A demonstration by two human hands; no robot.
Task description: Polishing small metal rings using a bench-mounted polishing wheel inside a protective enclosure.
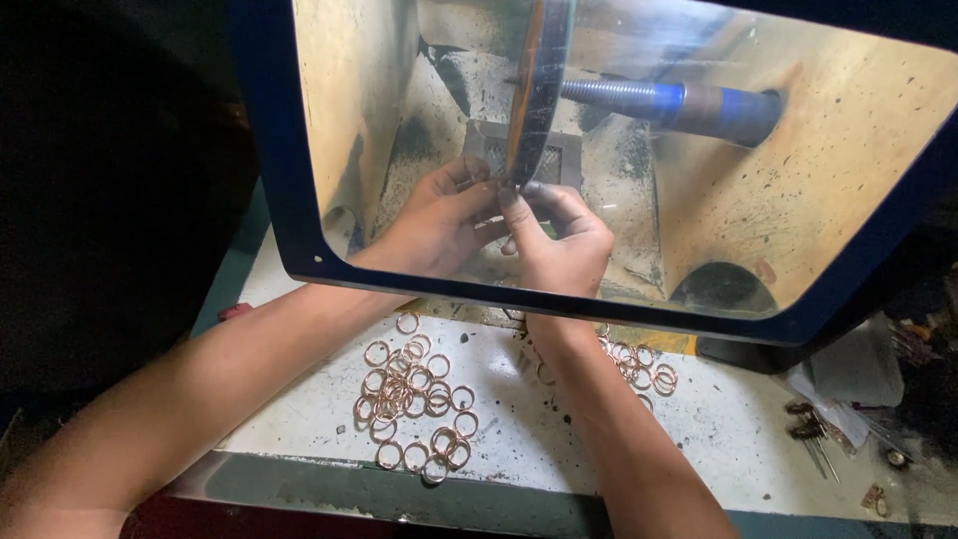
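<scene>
Head view: looked down through a clear, blue-framed guard at a thin spinning wheel on a threaded shaft. Both hands reached under the guard, likely kept behind it against flying grit. Left hand and right hand pressed together at the wheel's lower edge, each grip pinched shut on something small, probably a ring, too hidden between the fingertips to make out. Copper-coloured rings lay heaped on the white surface between the forearms, a smaller cluster beside the right wrist, both within easy reach.
</scene>
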